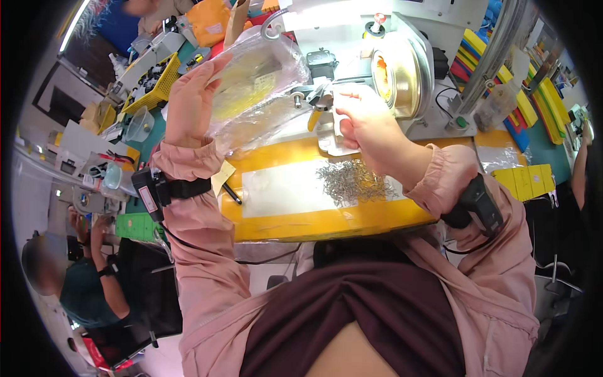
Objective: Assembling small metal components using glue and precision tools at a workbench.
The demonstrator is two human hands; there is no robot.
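My left hand point(191, 103) is raised above the bench and grips a clear plastic bag point(260, 88) with a yellowish disc inside it. My right hand point(364, 119) is closed, fingers pinched at the small metal fixture point(314, 97) in front of the machine; whether it holds a small part I cannot tell. A pile of thin metal wire pieces point(352, 182) lies on the pale mat point(282, 195) of the yellow-edged work board point(301, 223), just below my right hand. Both wrists carry black strapped devices.
A round metal machine drum point(402, 72) stands behind my right hand. A black pen point(231, 193) lies at the board's left. Yellow trays point(527, 179) sit right, a yellow crate point(154, 85) far left. Another person point(81, 283) sits at lower left.
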